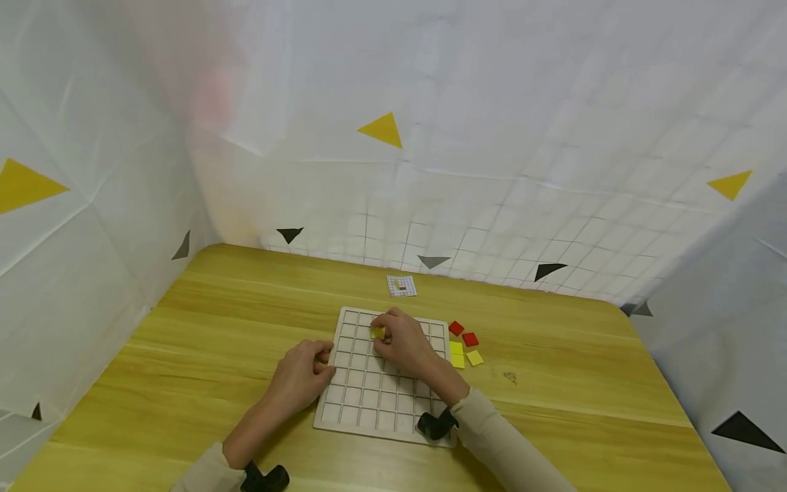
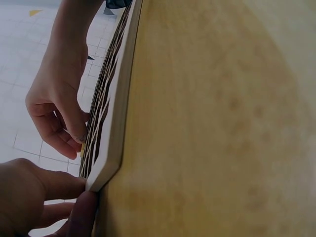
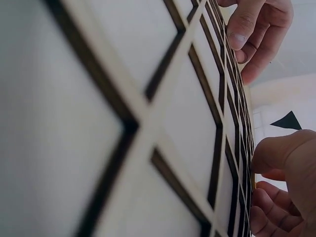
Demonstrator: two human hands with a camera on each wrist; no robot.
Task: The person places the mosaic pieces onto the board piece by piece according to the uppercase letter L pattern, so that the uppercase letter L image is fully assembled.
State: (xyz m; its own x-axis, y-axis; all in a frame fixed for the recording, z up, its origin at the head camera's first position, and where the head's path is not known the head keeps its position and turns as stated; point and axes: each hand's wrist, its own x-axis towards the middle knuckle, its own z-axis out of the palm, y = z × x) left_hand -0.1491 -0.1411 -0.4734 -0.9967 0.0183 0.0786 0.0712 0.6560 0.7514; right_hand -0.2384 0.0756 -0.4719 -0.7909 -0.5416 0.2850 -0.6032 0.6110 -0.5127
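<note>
A pale grid board (image 1: 350, 415) with square cells lies flat on the wooden table. Above its upper rows, my right hand (image 1: 407, 345) pinches a small yellow square tile (image 1: 378, 333) between thumb and fingers. At the board's left edge is my left hand (image 1: 300, 376); in the left wrist view its thumb and index finger hold the rim near a corner. The right wrist view looks closely along the grid, with the left hand (image 3: 264, 34) at the top and the right hand (image 3: 296, 173) at the right; the tile is mostly hidden there.
Red tiles (image 1: 470, 339) and yellow tiles (image 1: 475, 357) lie by the board's right edge. Beyond the board is a small card (image 1: 402, 291) printed with a coloured grid pattern. White sheeting (image 1: 467, 171) with yellow, black and grey triangles stands around the wooden table (image 1: 584, 383).
</note>
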